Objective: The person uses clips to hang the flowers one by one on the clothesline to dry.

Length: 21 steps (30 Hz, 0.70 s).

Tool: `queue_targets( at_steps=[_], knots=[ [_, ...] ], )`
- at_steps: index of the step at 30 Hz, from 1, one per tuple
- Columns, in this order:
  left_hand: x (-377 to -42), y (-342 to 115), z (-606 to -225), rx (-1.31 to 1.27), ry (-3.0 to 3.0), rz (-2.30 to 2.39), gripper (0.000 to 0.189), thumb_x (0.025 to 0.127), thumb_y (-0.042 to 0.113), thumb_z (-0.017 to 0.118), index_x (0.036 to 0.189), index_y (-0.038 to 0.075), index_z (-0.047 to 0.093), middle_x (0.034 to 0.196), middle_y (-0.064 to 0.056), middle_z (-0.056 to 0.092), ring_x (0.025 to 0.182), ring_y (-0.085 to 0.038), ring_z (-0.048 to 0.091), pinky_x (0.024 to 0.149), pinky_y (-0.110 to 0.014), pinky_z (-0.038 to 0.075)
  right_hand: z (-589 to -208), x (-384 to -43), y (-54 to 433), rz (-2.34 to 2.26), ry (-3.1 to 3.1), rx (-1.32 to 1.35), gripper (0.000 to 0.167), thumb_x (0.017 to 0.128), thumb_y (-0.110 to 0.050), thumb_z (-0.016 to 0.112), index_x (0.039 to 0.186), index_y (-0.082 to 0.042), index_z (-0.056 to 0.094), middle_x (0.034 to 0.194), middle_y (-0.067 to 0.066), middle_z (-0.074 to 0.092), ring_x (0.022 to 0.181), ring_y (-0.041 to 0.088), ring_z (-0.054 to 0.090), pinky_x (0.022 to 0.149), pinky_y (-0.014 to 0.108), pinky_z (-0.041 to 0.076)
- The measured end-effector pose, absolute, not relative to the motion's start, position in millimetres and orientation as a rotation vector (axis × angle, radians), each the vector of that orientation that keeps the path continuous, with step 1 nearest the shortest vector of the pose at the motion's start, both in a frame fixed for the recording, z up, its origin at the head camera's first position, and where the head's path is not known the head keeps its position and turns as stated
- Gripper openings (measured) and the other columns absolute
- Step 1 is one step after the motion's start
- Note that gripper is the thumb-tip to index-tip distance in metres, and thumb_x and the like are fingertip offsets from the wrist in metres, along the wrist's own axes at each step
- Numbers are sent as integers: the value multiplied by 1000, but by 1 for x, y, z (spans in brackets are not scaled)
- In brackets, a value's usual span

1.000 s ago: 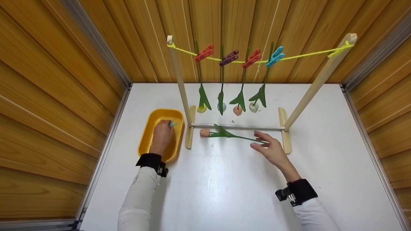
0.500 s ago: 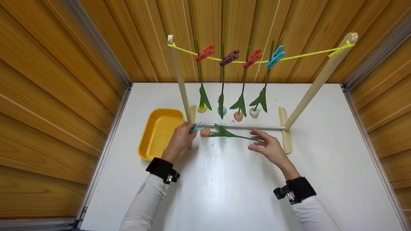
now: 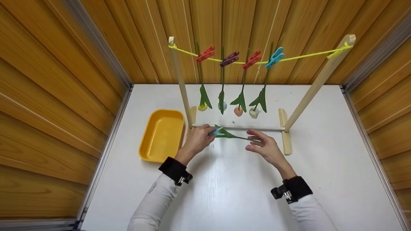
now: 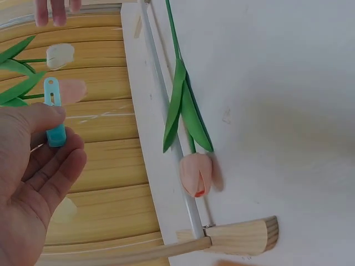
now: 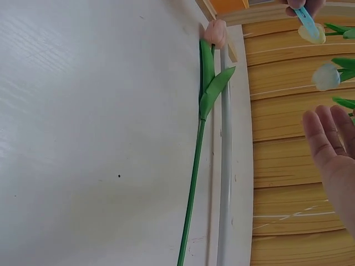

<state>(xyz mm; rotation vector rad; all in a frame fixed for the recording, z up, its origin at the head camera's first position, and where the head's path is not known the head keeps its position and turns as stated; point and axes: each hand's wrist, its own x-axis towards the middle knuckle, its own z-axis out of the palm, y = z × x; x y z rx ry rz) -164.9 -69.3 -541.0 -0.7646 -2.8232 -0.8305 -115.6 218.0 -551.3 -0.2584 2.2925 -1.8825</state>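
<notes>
My left hand [image 3: 198, 140] pinches a light blue clothespin [image 4: 54, 124] between thumb and fingers, above the table. Beneath it, a peach-pink tulip [image 4: 196, 173] with green leaves lies on the white tabletop, beside the rack's bottom rod [image 4: 164, 94]. From the head camera its bloom is hidden behind my left hand, while the leaves and stem show. Over the stem end hovers my right hand [image 3: 267, 148], its fingers [image 5: 314, 133] extended and holding nothing; in the right wrist view it appears apart from the stem [image 5: 194, 177].
Several tulips hang bloom-down from a yellow cord [image 3: 298, 57] by red, purple and blue clothespins [image 3: 275, 57]. Wooden posts [image 3: 321, 81] hold the cord at both ends. A yellow tray [image 3: 143, 141] stands left of the rack; wood-panelled walls surround the table.
My left hand has come out of the yellow tray with the light blue clothespin and moved right, over the lying tulip's bloom. The right hand has shifted slightly left.
</notes>
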Motion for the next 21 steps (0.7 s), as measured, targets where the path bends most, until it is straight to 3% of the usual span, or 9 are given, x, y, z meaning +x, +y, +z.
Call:
queue_targets(
  at_steps=[3,10,14,17,19,21],
  knots=[
    [-164,-62,-535,-795,-2851,-855,25,93,17,68,114,6,74,98,-7,72,81,-16,69,72,-27,58,-552,-117,216,-1899,2290,-255,68,82,-7,79,143,-1,49,143,21,53,126,29,58,102,29,51],
    [-161,-46,-526,-935,-2875,-866,28,94,15,67,120,6,71,102,-8,72,90,-17,70,80,-27,58,-551,-118,207,-1916,2332,-266,66,80,-4,80,140,3,52,143,26,52,126,35,56,104,39,50],
    [-157,-37,-521,-925,-2913,-781,29,94,20,67,121,12,71,104,-4,72,93,-15,70,74,-26,56,-550,-118,201,-1880,2380,-300,67,80,-3,80,140,2,51,143,23,53,126,39,55,103,35,51],
    [-153,-31,-519,-879,-2946,-711,28,94,25,68,120,19,72,107,1,73,97,-14,70,68,-26,47,-550,-118,197,-1871,2403,-300,67,79,-1,79,140,2,52,143,22,54,126,38,55,103,33,51],
    [-152,-27,-518,-867,-2951,-686,27,93,28,68,119,22,73,109,3,73,100,-14,70,66,-28,41,-549,-118,194,-1867,2430,-300,67,78,1,79,140,3,52,142,23,55,125,38,56,103,37,51],
    [-151,-24,-518,-900,-2933,-690,26,93,27,68,118,21,74,110,3,74,101,-15,70,69,-29,44,-550,-118,192,-1876,2453,-308,67,77,2,80,138,3,54,140,23,57,123,38,57,103,44,50]
  ],
)
